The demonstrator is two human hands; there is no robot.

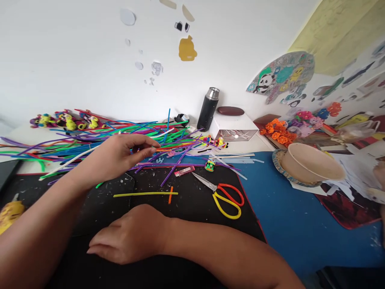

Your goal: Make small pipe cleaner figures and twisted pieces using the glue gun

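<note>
My left hand [120, 154] reaches over the heap of pipe cleaners [120, 132], thumb and forefinger pinched on an orange pipe cleaner [164, 150] at the heap's near edge. Below it, my right hand [129, 237] rests on the black mat [192, 212], fingers bent and together, with nothing visible in them. Between the hands lies a straight yellow pipe cleaner [138, 194], with a short orange piece [170, 195] crossing its right end. Scissors [221, 195] with one red and one yellow handle lie to the right, blades partly apart.
A black flask [208, 110] and a white box [236, 128] stand by the wall. A bowl [314, 162] sits on the blue mat [279, 208]. A pink packet [184, 171] and small green figure [210, 165] lie near the scissors. Finished figures [67, 120] stand back left.
</note>
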